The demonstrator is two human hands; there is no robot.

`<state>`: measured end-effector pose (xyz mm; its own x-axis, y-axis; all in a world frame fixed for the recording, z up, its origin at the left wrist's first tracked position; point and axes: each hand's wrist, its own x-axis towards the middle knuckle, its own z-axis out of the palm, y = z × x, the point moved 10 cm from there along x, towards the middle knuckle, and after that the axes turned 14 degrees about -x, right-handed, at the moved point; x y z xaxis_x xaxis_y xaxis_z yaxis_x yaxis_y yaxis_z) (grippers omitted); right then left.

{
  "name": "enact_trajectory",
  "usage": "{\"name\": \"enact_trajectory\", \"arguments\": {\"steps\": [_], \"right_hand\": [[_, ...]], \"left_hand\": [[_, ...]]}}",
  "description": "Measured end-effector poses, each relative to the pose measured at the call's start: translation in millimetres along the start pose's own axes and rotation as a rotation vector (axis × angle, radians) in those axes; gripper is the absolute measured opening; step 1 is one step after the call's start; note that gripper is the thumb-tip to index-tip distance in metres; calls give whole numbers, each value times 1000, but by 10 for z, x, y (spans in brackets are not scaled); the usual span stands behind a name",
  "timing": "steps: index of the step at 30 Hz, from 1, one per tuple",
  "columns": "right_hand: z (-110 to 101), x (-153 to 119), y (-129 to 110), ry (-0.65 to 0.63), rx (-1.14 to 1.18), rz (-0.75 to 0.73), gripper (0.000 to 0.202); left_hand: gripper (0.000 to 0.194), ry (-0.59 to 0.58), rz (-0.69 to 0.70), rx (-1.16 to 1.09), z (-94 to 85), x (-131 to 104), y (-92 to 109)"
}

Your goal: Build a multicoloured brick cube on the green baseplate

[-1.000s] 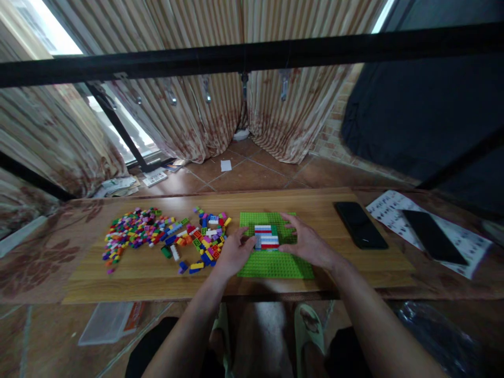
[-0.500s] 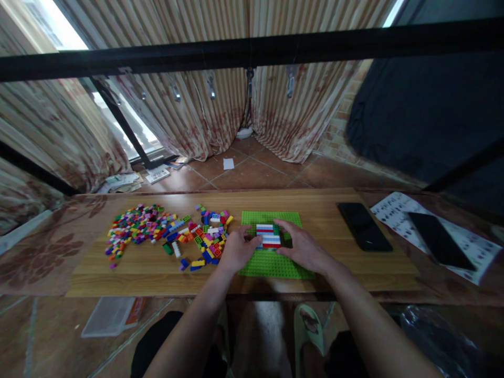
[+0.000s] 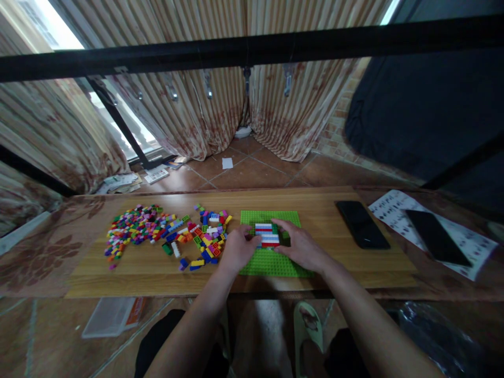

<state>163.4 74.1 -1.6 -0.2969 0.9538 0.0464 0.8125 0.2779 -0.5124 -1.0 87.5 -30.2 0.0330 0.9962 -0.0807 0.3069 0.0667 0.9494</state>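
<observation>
A striped block of toy bricks (image 3: 266, 238), in red, white, blue and green rows, sits on a green studded baseplate (image 3: 271, 266). My left hand (image 3: 240, 245) grips its left edge, thumb in front and curled fingers behind. From the other side my right hand (image 3: 301, 244) holds the right edge, with the thumb at the near corner and the index finger at the far one. Dark green bricks show beside the right fingers. The undersides of both hands' fingers are partly hidden.
Left of the baseplate lie loose bricks (image 3: 208, 236) and a denser brick pile (image 3: 136, 226) on the wooden board (image 3: 315, 201). A black phone (image 3: 361, 224) rests at right. Beyond it, a second dark phone (image 3: 437, 237) lies on a printed sheet (image 3: 388, 202). A black bar (image 3: 220, 48) crosses above.
The view has shifted very slightly. Both hands stay on the striped brick block, with no clear movement of the bricks.
</observation>
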Motion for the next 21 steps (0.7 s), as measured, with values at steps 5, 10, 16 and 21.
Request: {"name": "enact_trajectory", "arguments": {"steps": [5, 10, 16, 21], "right_hand": [[-1, 8, -7, 8, 11, -9, 73], [15, 15, -6, 6, 1, -16, 73], [55, 13, 5, -1, 7, -40, 73], [68, 6, -23, 6, -14, -63, 78]], "left_hand": [[21, 15, -27, -24, 24, 55, -45], [13, -99, -17, -43, 127, 79, 20], [13, -56, 20, -97, 64, 35, 29], [25, -144, 10, -200, 96, -7, 23]]}}
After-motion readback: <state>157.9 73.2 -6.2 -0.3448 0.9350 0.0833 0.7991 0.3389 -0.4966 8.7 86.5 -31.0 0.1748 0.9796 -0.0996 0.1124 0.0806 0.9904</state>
